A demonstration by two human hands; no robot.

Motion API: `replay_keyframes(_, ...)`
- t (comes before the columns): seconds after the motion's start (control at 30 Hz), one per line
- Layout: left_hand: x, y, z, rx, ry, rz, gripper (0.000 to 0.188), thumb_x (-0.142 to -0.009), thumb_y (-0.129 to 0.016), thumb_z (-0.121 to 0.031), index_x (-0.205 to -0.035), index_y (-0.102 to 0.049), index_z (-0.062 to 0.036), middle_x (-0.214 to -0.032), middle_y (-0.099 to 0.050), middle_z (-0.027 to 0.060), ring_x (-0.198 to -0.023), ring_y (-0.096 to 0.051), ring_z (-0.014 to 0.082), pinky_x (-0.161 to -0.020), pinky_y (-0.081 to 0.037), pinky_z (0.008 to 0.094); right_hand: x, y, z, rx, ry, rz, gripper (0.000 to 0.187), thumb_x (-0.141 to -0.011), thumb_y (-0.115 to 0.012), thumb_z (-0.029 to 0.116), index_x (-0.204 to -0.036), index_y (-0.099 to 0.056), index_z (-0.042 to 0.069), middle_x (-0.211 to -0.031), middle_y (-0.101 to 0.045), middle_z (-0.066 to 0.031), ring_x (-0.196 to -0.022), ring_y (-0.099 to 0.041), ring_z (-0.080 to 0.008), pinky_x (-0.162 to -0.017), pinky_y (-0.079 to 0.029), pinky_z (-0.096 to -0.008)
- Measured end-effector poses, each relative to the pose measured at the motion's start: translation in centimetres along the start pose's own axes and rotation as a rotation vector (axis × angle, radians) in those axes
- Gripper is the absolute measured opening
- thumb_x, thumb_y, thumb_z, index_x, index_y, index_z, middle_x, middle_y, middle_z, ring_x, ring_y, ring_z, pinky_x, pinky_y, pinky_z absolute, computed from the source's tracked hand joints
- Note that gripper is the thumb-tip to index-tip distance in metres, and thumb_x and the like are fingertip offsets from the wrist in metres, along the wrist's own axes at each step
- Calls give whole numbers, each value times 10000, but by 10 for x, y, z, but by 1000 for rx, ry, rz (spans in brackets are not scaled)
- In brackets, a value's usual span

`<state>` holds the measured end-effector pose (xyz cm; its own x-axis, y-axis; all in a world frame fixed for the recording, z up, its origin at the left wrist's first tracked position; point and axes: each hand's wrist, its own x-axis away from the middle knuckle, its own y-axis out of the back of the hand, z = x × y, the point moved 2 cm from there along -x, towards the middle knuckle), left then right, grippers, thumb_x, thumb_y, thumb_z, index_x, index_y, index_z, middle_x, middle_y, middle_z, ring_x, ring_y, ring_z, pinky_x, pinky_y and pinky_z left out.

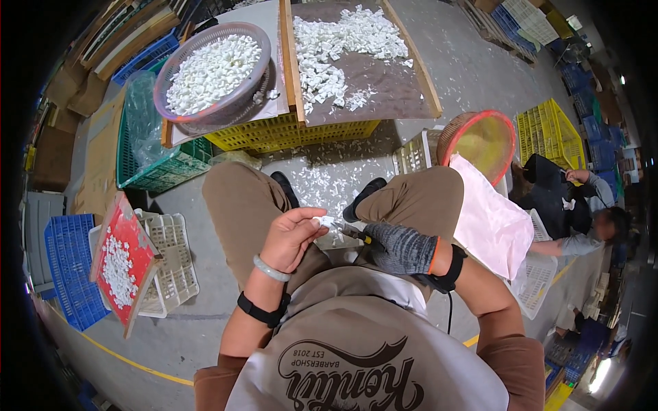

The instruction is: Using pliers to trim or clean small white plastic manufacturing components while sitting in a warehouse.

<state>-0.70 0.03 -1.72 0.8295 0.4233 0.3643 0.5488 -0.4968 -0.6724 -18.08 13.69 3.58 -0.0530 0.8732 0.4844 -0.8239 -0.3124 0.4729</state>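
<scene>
Between the thumb and fingers of my bare left hand (pixel 288 240) is a small white piece (pixel 326 221), its exact kind too small to tell. My right hand (pixel 401 248), in a grey knitted glove, is closed around a hand tool (pixel 368 239) with a black and yellow handle. The tool's metal end points at the white piece; whether they touch is unclear. Both hands are close together above my lap. Ahead, a wood-edged board (pixel 391 92) carries a spread of white pieces. Left of it, a round plastic basket (pixel 162 88) is heaped with more.
A yellow crate (pixel 253 135) supports the board. At left, a red tray (pixel 142 231) with white bits rests tilted on a pale crate (pixel 179 253). To my right are a red-rimmed basket (pixel 449 137), a pink cloth (pixel 490 219) and another person (pixel 582 243). White scraps litter the floor.
</scene>
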Motion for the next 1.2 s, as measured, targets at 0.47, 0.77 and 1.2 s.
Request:
replay_keyframes(0.47, 3, -1, -3, -42, 14, -79, 172, -876, -560, -11, -1037, -612, 22, -892, -649, 82, -775, -644, 158, -743, -541, 277, -6, -8, -4, 104, -76, -17, 338, -772, -633, 239, -967, -576, -31, -870, -609, -244, -829, -601, -383, -738, -470, -447)
replay_keyframes(0.77, 2, -4, -1, -58, 11, -104, 161, -871, -557, 4, -1018, -614, 34, -882, -643, 85, -769, -642, 159, -745, -542, 273, -3, -6, -2, 201, -7, -109, 338, -774, -529, 64, -1103, -589, 21, -809, -618, -229, -770, -600, -376, -666, -475, -419)
replay_keyframes(1.2, -1, 5, 5, -39, 60, -127, 150, -871, -567, -8, -1004, -626, 30, -879, -640, 72, -786, -628, 155, -749, -539, 282, -4, -3, 5, 270, -71, -22, 400, -783, -627, 324, -995, -577, -12, -824, -624, -223, -756, -611, -375, -670, -475, -450)
